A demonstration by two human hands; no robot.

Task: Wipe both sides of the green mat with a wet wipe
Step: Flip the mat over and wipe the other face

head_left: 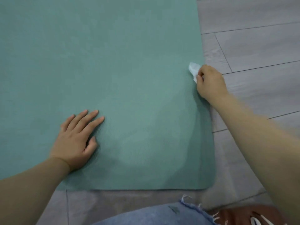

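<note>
Our right hand (209,82) has its fingers curled around a crumpled white wet wipe (194,70), which sticks out past the knuckles and meets the green mat (113,62) right at the mat's right edge. The hand itself sits across that edge, partly over the mat and partly over the grey plank floor (259,46) beside it.

Our left hand (76,137) lies palm down on the mat, fingers straight and slightly spread, thumb tucked in at the side, holding nothing. It rests on the mat's near part, well apart from the right hand and toward the mat's left side.

The mat lies flat on the floor and fills most of the view; its rounded near right corner shows, and its near edge runs straight across. Just beyond that near edge, off the mat, we see frayed blue denim (162,215) over a knee, and beside it a brown shoe (248,215) with white laces.
</note>
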